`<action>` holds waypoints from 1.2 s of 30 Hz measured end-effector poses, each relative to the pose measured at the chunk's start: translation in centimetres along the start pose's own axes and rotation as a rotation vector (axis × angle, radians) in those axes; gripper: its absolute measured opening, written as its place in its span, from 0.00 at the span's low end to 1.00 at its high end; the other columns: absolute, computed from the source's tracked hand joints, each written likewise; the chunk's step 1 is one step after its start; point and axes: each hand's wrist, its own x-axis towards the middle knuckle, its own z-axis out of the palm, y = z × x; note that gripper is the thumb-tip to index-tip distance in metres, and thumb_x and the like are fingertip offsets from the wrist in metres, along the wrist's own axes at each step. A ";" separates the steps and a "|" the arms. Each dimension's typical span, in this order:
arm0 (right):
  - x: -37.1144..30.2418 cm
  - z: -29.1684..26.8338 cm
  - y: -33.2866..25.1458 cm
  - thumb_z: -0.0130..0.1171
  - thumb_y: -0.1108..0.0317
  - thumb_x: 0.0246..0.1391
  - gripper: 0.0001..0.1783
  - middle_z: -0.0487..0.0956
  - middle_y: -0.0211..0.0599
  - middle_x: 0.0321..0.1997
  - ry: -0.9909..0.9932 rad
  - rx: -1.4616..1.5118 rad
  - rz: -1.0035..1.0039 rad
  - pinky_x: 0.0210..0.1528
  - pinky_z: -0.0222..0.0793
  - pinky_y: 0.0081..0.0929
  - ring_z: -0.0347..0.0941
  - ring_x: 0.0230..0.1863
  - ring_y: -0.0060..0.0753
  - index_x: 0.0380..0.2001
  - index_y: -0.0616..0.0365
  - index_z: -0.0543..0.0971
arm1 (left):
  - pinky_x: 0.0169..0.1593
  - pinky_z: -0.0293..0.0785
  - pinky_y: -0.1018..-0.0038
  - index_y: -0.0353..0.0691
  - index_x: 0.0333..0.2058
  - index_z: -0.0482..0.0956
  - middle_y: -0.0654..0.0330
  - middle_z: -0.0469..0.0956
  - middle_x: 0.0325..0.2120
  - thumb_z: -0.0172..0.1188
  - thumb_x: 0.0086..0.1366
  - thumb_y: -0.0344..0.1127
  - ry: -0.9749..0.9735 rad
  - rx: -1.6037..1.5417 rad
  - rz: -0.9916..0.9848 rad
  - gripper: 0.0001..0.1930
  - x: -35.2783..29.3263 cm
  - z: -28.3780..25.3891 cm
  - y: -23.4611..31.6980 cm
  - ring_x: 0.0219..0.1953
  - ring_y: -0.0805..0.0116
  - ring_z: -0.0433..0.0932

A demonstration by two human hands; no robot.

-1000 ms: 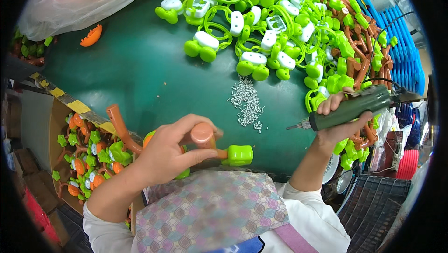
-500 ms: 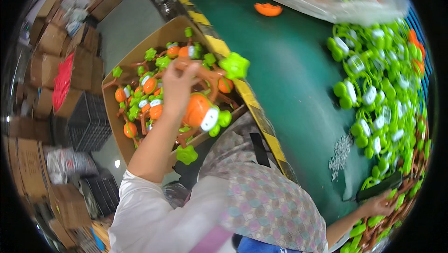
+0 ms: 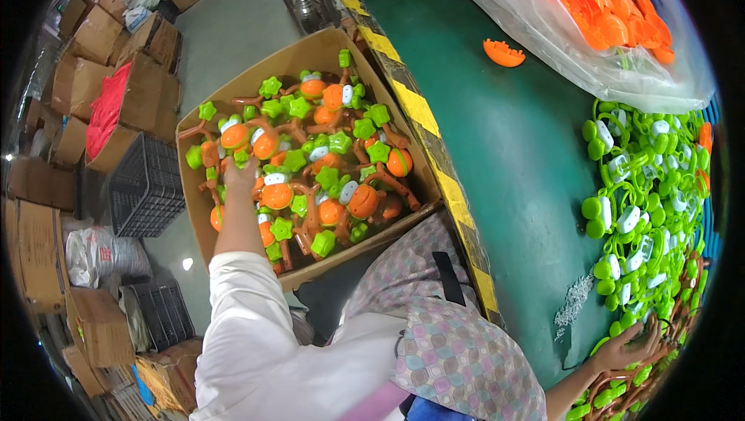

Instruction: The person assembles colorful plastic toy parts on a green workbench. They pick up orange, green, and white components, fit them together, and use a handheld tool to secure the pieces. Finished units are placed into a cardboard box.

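Note:
My left hand (image 3: 240, 173) reaches down into a cardboard box (image 3: 310, 272) full of assembled plastic toys. Its fingers are mostly hidden among the pieces, so whether it grips one is unclear. The toys have orange round bodies (image 3: 363, 201), white-and-green heads, brown limbs (image 3: 396, 184) and green star-shaped ends (image 3: 323, 242). Far to the right, my right hand (image 3: 627, 348) lies over a pile of brown and green limb parts (image 3: 618, 391), its fingers spread and nothing visible in them. Beside it is a heap of green loop parts with white pieces (image 3: 642, 223).
A green work surface (image 3: 497, 165) with a yellow-black striped edge (image 3: 419, 110) runs along the box. On it lie an orange half-shell (image 3: 504, 53), small screws (image 3: 574, 304) and a clear bag of orange shells (image 3: 535, 56). Cartons (image 3: 101, 324) and black crates (image 3: 145, 184) stand at left.
My left hand has gone lower and left into the box; the toy it held up is no longer raised. My right hand has opened, and the dark object beside it is out of sight.

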 end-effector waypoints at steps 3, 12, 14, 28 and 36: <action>-0.1 0.1 -1.7 0.58 0.73 0.62 0.16 0.77 0.46 0.52 -0.107 0.202 0.076 0.62 0.65 0.42 0.73 0.54 0.46 0.51 0.68 0.75 | 0.59 0.70 0.67 0.31 0.64 0.63 0.44 0.72 0.58 0.63 0.65 0.51 -0.220 -0.197 -0.067 0.37 1.5 4.2 -2.6 0.56 0.56 0.74; 3.8 6.8 -12.4 0.66 0.79 0.46 0.15 0.80 0.43 0.37 -0.626 0.657 0.041 0.43 0.73 0.34 0.77 0.37 0.46 0.40 0.60 0.80 | 0.53 0.71 0.60 0.31 0.50 0.74 0.49 0.73 0.50 0.57 0.67 0.30 0.111 0.111 0.862 0.15 -9.2 16.7 8.1 0.50 0.53 0.75; 5.1 9.2 -15.2 0.69 0.74 0.45 0.15 0.80 0.40 0.37 -0.699 0.750 -0.062 0.41 0.73 0.36 0.77 0.38 0.46 0.39 0.57 0.80 | 0.54 0.70 0.63 0.33 0.49 0.75 0.51 0.71 0.50 0.57 0.66 0.28 -0.099 -0.071 1.046 0.13 -15.6 17.3 15.4 0.51 0.55 0.73; 6.0 15.9 -20.2 0.70 0.69 0.48 0.16 0.80 0.40 0.39 -0.933 1.025 -0.071 0.41 0.75 0.39 0.77 0.39 0.47 0.41 0.56 0.79 | 0.62 0.66 0.55 0.37 0.59 0.67 0.43 0.68 0.56 0.65 0.59 0.36 -0.147 0.226 1.423 0.30 -14.1 38.5 40.6 0.59 0.41 0.67; 8.0 22.9 -22.2 0.65 0.64 0.57 0.31 0.74 0.47 0.59 -1.017 1.358 0.525 0.54 0.72 0.34 0.75 0.54 0.43 0.61 0.58 0.69 | 0.52 0.74 0.53 0.50 0.60 0.69 0.46 0.61 0.61 0.67 0.55 0.38 -0.301 0.185 1.232 0.32 -17.0 40.3 39.7 0.51 0.39 0.75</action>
